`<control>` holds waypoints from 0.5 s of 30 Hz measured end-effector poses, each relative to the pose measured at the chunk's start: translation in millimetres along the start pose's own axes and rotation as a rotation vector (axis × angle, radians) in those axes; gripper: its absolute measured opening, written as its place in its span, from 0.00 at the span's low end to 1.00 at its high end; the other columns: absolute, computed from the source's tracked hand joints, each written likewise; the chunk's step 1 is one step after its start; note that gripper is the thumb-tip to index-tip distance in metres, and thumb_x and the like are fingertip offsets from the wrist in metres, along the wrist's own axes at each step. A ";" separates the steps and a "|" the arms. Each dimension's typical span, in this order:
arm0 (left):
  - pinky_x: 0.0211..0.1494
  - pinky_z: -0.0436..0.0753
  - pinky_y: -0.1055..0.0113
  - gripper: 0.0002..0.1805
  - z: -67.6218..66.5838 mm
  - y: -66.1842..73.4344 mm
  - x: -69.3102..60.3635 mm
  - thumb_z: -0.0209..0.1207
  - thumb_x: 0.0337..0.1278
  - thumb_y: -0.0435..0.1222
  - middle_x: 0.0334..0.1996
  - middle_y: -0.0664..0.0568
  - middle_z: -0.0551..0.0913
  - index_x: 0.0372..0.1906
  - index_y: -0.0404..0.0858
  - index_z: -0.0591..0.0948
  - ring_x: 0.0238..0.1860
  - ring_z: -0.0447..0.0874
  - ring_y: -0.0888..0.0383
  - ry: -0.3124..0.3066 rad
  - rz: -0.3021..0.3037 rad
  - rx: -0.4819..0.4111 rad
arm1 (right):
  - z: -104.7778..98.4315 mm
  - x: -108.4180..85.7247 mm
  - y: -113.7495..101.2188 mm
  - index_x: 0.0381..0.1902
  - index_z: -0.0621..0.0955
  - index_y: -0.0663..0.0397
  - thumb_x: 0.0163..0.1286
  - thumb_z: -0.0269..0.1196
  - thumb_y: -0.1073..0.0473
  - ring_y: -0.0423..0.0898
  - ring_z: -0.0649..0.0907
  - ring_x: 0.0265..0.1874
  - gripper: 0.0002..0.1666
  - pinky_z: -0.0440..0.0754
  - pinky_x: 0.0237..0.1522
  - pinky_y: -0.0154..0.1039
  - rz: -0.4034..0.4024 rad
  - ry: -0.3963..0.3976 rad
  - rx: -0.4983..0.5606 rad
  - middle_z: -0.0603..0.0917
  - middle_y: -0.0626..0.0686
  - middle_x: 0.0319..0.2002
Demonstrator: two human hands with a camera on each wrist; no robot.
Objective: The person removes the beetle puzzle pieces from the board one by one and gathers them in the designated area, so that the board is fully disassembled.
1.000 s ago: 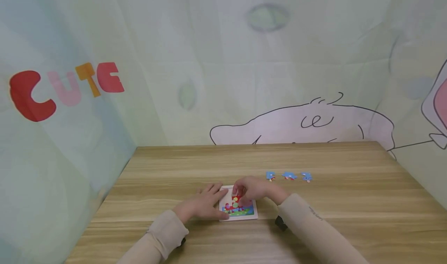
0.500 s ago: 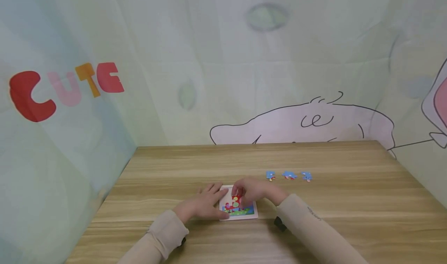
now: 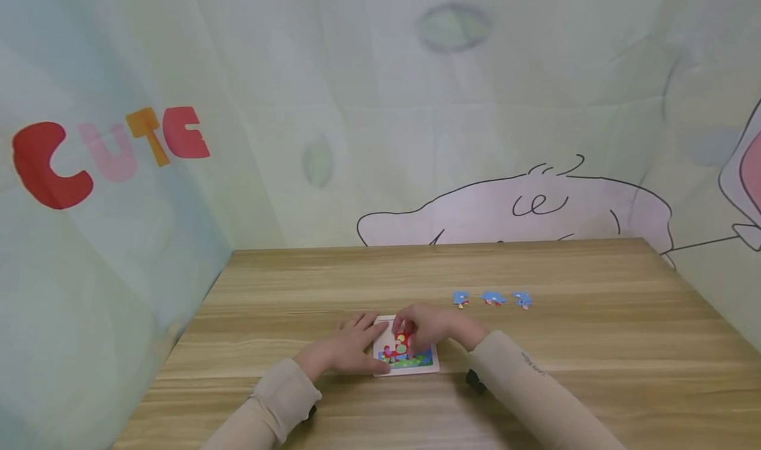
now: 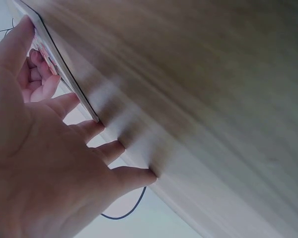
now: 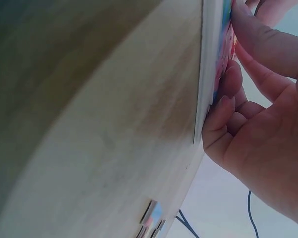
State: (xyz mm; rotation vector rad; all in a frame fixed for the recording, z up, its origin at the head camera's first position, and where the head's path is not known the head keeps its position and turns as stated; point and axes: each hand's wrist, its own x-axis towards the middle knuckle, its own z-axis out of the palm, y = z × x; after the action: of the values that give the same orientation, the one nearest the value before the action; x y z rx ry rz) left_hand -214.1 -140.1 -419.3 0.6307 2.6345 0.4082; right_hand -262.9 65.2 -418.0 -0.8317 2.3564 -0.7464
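From my head I count two hands, one puzzle tray [image 3: 413, 373], three loose pieces [image 3: 493, 298] and one table [image 3: 297, 278]. The tray lies flat between my hands, well apart from the table's far and left edges. The pieces sit in a row beyond it to the right, separate from one another, with wood between them and the far edge. My left hand [image 3: 349, 349] has its fingers spread, thumb and forefinger at the tray's left side. My right hand [image 3: 429, 322] bends over the tray's right side, fingers curled at the red picture; I cannot tell whether they pinch a piece.

My left wrist shows what my head doesn't: my last two fingertips rest on the wood past the tray, and a dark cord [image 4: 120, 218] hangs beyond the table edge.

My right wrist shows the tray edge-on, its rim thin, and the side edges of the loose pieces
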 end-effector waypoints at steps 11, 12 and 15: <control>0.69 0.47 0.32 0.46 1.9 -2.7 1.1 0.60 0.55 0.60 0.76 0.44 0.49 0.74 0.43 0.61 0.75 0.43 0.39 0.006 0.004 0.001 | 1.1 1.4 0.4 0.38 0.79 0.47 0.53 0.71 0.69 0.44 0.75 0.35 0.18 0.76 0.40 0.38 0.005 0.002 -0.008 0.77 0.46 0.33; 0.69 0.47 0.32 0.46 2.3 -3.1 1.4 0.60 0.55 0.60 0.76 0.44 0.49 0.74 0.42 0.61 0.75 0.43 0.40 0.007 0.005 0.002 | 1.1 1.1 0.0 0.38 0.78 0.47 0.53 0.71 0.69 0.44 0.75 0.34 0.18 0.76 0.39 0.38 0.003 0.002 -0.009 0.77 0.46 0.33; 0.69 0.47 0.32 0.46 2.5 -3.5 1.9 0.60 0.55 0.60 0.76 0.44 0.49 0.74 0.42 0.61 0.75 0.43 0.40 0.008 0.006 0.005 | 0.8 0.8 -0.5 0.38 0.78 0.48 0.53 0.71 0.69 0.43 0.75 0.34 0.18 0.75 0.38 0.37 -0.002 0.002 -0.013 0.77 0.47 0.32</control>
State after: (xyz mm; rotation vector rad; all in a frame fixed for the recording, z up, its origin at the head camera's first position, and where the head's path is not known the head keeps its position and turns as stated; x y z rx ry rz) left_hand -215.9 -141.7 -423.3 0.6399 2.6426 0.4064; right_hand -262.8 64.0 -418.5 -0.8386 2.3647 -0.7337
